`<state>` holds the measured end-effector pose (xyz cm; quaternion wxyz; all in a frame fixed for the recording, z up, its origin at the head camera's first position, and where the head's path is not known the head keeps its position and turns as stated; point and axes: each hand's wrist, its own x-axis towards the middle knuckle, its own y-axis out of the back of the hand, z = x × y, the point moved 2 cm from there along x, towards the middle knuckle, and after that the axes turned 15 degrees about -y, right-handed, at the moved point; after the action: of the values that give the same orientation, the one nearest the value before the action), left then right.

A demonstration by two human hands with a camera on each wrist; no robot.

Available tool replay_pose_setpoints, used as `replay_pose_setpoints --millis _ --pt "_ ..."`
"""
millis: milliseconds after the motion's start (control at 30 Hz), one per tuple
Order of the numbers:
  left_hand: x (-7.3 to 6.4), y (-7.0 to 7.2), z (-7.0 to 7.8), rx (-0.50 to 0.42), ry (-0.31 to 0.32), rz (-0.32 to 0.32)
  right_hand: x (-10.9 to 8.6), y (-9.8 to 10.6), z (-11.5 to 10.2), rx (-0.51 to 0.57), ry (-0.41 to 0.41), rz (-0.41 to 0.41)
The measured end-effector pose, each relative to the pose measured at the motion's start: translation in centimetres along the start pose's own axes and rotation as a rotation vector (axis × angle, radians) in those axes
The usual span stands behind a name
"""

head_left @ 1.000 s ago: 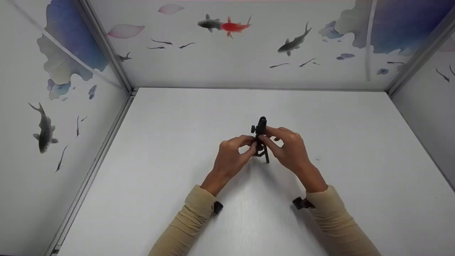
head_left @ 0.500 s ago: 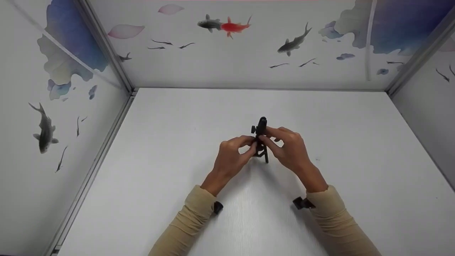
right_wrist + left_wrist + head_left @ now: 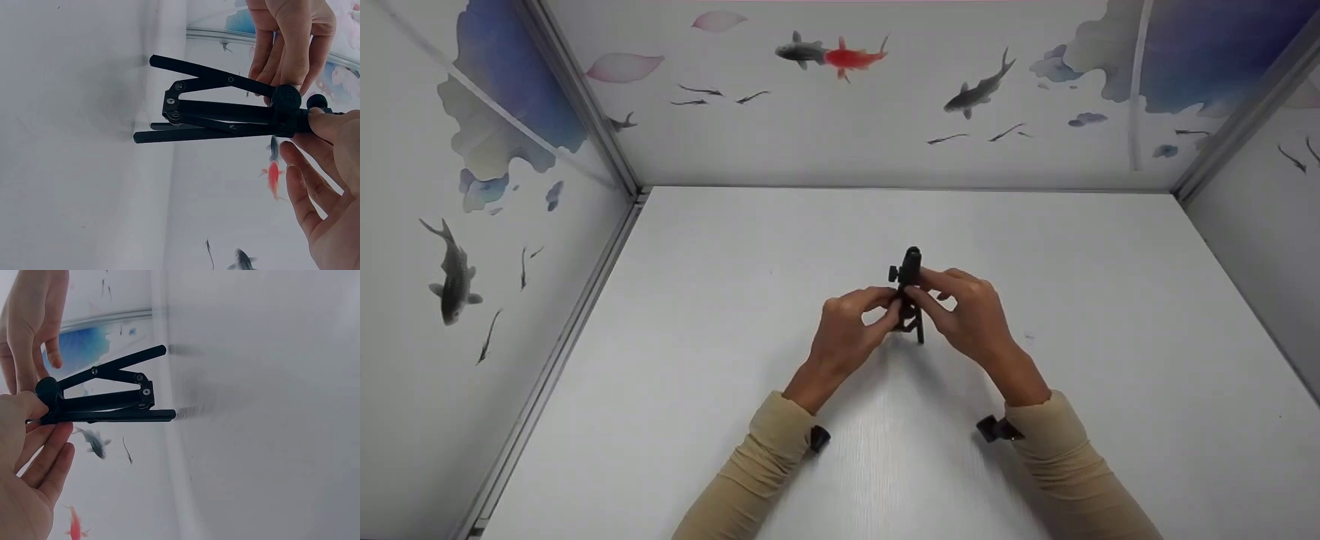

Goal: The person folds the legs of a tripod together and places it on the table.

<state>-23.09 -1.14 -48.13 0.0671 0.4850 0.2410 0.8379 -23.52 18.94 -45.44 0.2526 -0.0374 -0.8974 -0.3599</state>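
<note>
A small black tripod (image 3: 911, 264) stands upright over the middle of the white table, its legs partly spread. The left hand (image 3: 844, 331) pinches it between thumb and forefinger from the left, around the round knob at the top of the legs. From the other side, the right hand (image 3: 981, 319) pinches the part just above with thumb and index finger. In the left wrist view the tripod's legs (image 3: 129, 359) and hinged braces show, feet close over the tabletop. The right wrist view shows the tripod's centre column (image 3: 225, 111) and a smaller knob (image 3: 316, 101) near the right thumb.
The white table (image 3: 720, 247) extends around both hands. Walls printed with fish (image 3: 855, 58) enclose its back and sides, with metal framing (image 3: 592, 112) at the corners. A small black wrist camera (image 3: 997, 429) sits at the right cuff.
</note>
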Motion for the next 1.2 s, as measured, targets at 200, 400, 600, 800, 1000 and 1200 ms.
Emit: replay_pose_setpoints --millis 200,400,600,800,1000,1200 --pt "0.02 0.03 0.11 0.016 -0.003 0.002 0.03 -0.03 -0.03 0.004 0.004 -0.010" --pt "-0.01 0.09 0.16 0.012 -0.009 0.012 0.02 -0.06 -0.13 -0.001 -0.003 -0.013" --pt "-0.04 0.06 0.16 0.017 -0.008 0.018 0.03 -0.13 0.00 -0.005 0.006 -0.004" --pt "-0.10 0.02 0.08 0.025 -0.020 0.021 -0.04 -0.05 -0.03 -0.010 0.029 0.004" --pt "-0.13 0.09 -0.04 0.032 -0.018 0.011 -0.01 0.07 -0.05 -0.025 0.033 -0.002" --pt "0.01 0.21 -0.12 0.026 -0.021 -0.011 0.23 0.43 0.16 -0.060 0.003 -0.017"
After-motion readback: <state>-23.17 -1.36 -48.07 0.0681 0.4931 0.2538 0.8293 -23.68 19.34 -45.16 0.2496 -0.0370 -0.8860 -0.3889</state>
